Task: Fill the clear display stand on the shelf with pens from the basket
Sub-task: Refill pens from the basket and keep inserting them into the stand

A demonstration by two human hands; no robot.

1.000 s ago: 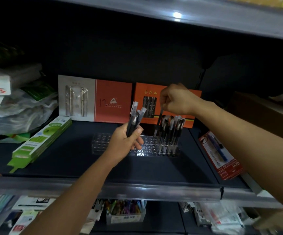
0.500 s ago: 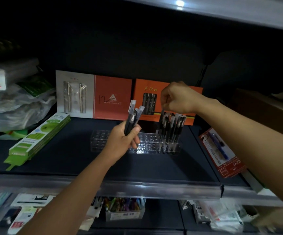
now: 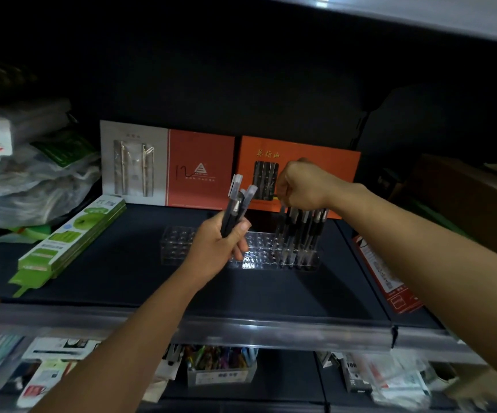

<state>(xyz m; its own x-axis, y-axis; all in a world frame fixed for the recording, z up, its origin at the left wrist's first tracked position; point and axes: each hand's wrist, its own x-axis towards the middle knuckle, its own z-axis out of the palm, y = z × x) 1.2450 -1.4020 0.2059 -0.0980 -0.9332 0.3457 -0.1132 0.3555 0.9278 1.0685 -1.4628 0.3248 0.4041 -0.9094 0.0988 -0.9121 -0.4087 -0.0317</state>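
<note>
A clear display stand (image 3: 178, 245) with rows of holes sits on the dark shelf (image 3: 122, 281). Several black pens with clear caps (image 3: 304, 231) stand upright in its right end. My left hand (image 3: 217, 251) grips a bundle of black pens (image 3: 237, 210) upright in front of the stand's middle. My right hand (image 3: 301, 186) hovers over the standing pens with fingers curled, pinching the top of a pen (image 3: 281, 219) at the left of that group. The basket is not in view.
Two orange gift boxes (image 3: 199, 168) (image 3: 324, 162) lean against the back wall. A green package (image 3: 71, 236) lies at left beside plastic-wrapped stock (image 3: 26, 180). A red blister pack (image 3: 390, 278) lies at right. The lower shelf holds a pen tub (image 3: 220, 365).
The right hand has sunk a little lower over the standing pens. The left hand with its bundle has stayed almost in place.
</note>
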